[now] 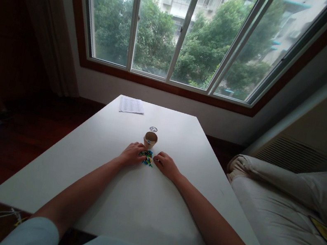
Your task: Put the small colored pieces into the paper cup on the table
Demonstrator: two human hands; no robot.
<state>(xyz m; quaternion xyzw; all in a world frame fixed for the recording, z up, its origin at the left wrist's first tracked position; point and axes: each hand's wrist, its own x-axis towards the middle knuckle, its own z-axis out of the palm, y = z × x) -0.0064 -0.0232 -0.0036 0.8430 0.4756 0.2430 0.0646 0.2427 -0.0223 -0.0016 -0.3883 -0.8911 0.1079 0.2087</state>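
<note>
A small heap of tiny colourful pieces, mostly green and blue with some yellow, lies on the white table. My left hand rests at the left side of the heap, its thumb and forefinger apart with pieces between them. On the other side my right hand is close to the heap, fingers curled and the tips near the thumb. What it pinches, if anything, is too small to make out. Just behind the heap stands an upright brown paper cup, with something small and bluish inside.
Behind the cup lies a flat round black-and-white piece. Sheets of paper lie at the table's far left corner. A pale sofa is to the right, and a wide window is beyond the table.
</note>
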